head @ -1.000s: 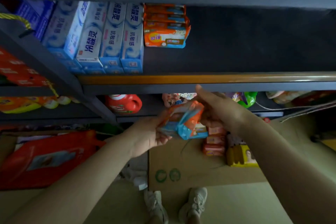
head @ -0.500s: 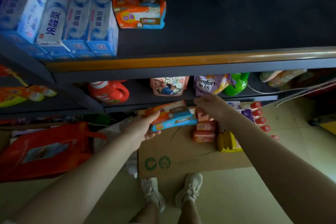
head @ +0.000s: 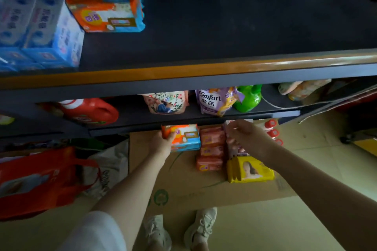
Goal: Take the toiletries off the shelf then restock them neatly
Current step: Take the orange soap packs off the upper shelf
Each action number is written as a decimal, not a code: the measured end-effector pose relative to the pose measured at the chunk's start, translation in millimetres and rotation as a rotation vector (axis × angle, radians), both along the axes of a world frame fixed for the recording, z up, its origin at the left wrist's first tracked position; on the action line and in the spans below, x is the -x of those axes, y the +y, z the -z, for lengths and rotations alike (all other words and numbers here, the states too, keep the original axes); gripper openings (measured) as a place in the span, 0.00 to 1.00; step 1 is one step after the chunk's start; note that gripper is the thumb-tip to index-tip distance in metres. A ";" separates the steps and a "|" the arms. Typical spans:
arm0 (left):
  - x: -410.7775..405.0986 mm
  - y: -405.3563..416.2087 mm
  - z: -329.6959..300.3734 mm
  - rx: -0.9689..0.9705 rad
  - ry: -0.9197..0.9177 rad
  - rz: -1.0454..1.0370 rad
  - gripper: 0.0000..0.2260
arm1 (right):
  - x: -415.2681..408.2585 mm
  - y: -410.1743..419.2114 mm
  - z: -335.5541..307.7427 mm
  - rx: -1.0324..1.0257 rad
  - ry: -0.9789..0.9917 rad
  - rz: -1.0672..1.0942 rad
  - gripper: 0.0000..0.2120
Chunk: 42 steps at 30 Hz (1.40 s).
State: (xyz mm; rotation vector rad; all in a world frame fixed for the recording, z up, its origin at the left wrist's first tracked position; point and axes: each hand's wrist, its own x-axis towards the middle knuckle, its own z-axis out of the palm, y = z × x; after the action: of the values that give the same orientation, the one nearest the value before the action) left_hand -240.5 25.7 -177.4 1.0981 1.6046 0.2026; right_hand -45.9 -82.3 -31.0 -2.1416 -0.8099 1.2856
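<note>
My left hand (head: 162,143) grips an orange and blue soap pack (head: 184,137) low over the flattened cardboard (head: 183,187) on the floor. My right hand (head: 243,135) hovers with loosely curled fingers above a purple pack (head: 234,150), next to a column of orange soap bars (head: 211,150). A yellow pack (head: 250,170) lies just below the right hand. On the upper shelf (head: 224,26) stand a stack of the same orange and blue soap packs (head: 108,2) and blue toothpaste boxes (head: 38,22) at the left.
The lower shelf holds a red detergent jug (head: 89,111), a floral pouch (head: 166,102), a Comfort pouch (head: 216,101) and a green bottle (head: 247,98). Red-capped tubes (head: 272,130) lie at the cardboard's right. A red bag (head: 40,179) sits on the floor left. My shoes (head: 179,228) are below.
Both hands have dropped from below the upper shelf towards the floor. The left hand has carried the soap pack down beside the orange bars; the right hand has let go of it.
</note>
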 end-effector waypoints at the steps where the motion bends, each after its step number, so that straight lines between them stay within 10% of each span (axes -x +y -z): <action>1: -0.5 0.3 3.8 -0.012 0.041 0.014 0.16 | -1.7 0.5 2.8 -0.012 -0.013 -0.040 0.09; 11: -7.9 0.6 -29.5 -0.079 0.243 0.411 0.18 | -4.4 22.0 -9.2 -0.161 -0.182 -0.344 0.05; 17: 36.0 17.5 -156.4 -0.957 0.142 0.527 0.22 | 33.7 87.6 -83.5 -0.611 -0.416 -0.541 0.06; 21: 68.6 58.6 -230.2 -1.314 0.387 0.560 0.28 | 63.3 147.7 -106.3 -0.897 -0.528 -0.461 0.11; 29: 117.8 111.8 -239.8 -1.036 0.819 0.810 0.46 | 97.5 223.1 -92.9 -0.524 -0.993 -0.648 0.28; 38: 133.7 132.6 -231.0 -1.347 0.730 0.772 0.37 | 114.2 235.3 -89.7 -0.463 -1.337 -0.568 0.27; 42: 132.0 132.7 -227.6 -1.377 0.697 0.741 0.37 | 114.2 250.4 -89.2 -0.421 -1.147 -0.513 0.25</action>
State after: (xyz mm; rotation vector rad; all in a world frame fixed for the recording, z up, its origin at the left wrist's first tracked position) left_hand -372.6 158.4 50.2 2.9970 1.3861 0.4825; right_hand -160.2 168.0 58.2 -2.2477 -1.9434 -0.1314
